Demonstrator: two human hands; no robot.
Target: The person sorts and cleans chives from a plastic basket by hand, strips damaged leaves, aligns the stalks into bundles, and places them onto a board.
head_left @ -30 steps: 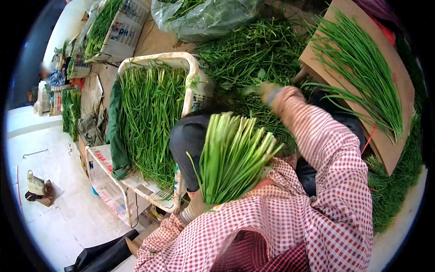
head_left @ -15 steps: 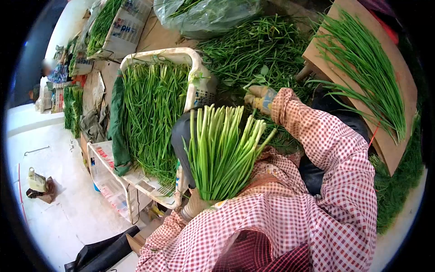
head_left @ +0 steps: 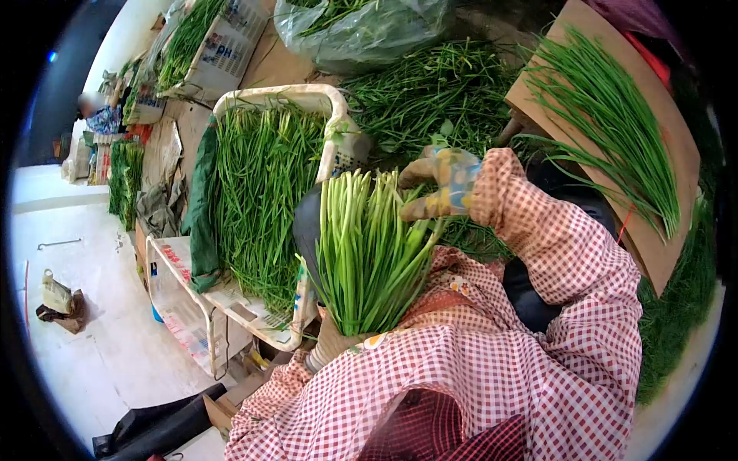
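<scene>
A thick bunch of green chives (head_left: pixel 369 261) stands with its pale cut ends upward in front of my body. My left hand (head_left: pixel 334 346), in a light glove, is wrapped round its lower leafy part, partly hidden by the stalks and my sleeve. At the upper right side of the bunch is my right hand (head_left: pixel 442 184), in a stained glove with a blue and yellow back. Its fingers are spread, with the tips close to the outer stalks; whether they touch is hard to tell.
Left of the bunch, a white plastic crate (head_left: pixel 338 104) is packed with chives. Loose greens (head_left: pixel 438 92) are heaped behind, beside a clear plastic bag (head_left: pixel 361 34). More chives lie on a brown board (head_left: pixel 530 92) at right. A person (head_left: pixel 104 119) is far off at left.
My right hand has come down and left from the loose pile to the bunch, its fingers opening out. My left hand keeps its hold on the chives; the whole view has shifted slightly.
</scene>
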